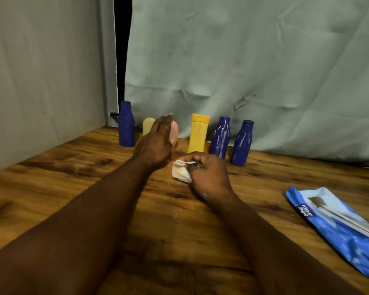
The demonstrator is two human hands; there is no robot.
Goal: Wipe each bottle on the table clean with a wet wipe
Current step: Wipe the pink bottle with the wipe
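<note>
Along the far edge of the wooden table (51,188), against the grey-green cloth backdrop (243,60), six bottles are standing in a loose row: three blue, one yellow, one cream and one pink. The left-end blue bottle (126,124) is standing upright with its neck pointing up. Just beside it to the right, the cream bottle (147,125) is showing only partly behind the left hand (156,143). That hand is wrapping its fingers round the pink bottle (175,130), which is sitting between the cream bottle and the yellow bottle (198,135). Its long axis is running near vertical, with the top end pointing up under the fingertips, and I cannot tell whether its base is touching the table. The yellow bottle is standing upright with its cap on top. To its right the inner blue bottle (220,138) and the right-end blue bottle (242,143) are standing side by side but apart, both appearing to tilt their necks slightly rightward. Nearer the camera, just beside the left wrist, the right hand (209,175) is curling its fingers and pinching one crumpled white wet wipe (180,172); whether the wipe is touching the tabletop I cannot tell. One blue wipes pack (337,226) is lying flat near the right edge, well apart from both hands, its long axis running from far left toward near right.
</note>
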